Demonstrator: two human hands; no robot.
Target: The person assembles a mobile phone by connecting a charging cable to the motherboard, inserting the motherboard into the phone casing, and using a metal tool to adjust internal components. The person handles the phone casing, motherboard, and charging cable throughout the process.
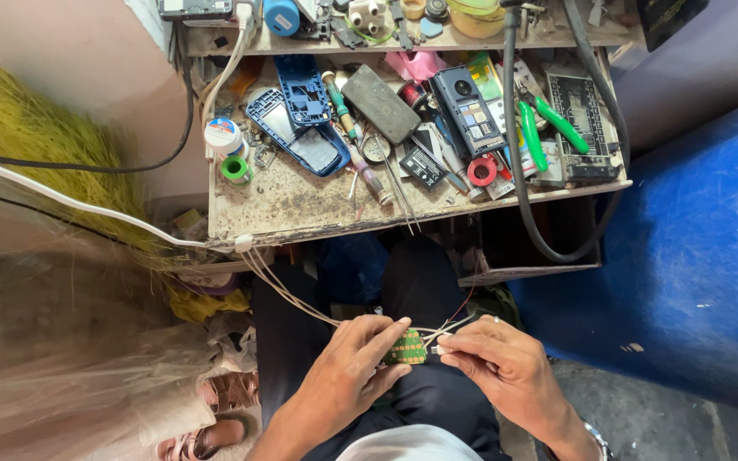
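My left hand [354, 367] pinches a small green circuit board [407, 347] over my lap, below the workbench. My right hand [499, 363] grips the white end of thin wires [440, 349] right beside the board's right edge. Pale thin wires [288, 293] run from the board up to the bench's front left corner, and a thin red wire [463, 309] loops up toward the bench. Both hands are close together, almost touching at the board.
A cluttered workbench [301, 209] carries blue phone shells [296, 119], a dark phone body [469, 111], green-handled pliers [548, 124], screwdrivers, tape rolls and a black hose [518, 171]. A blue surface [694, 256] lies right; a yellow broom [44, 145] left; sandals [215, 427] bottom left.
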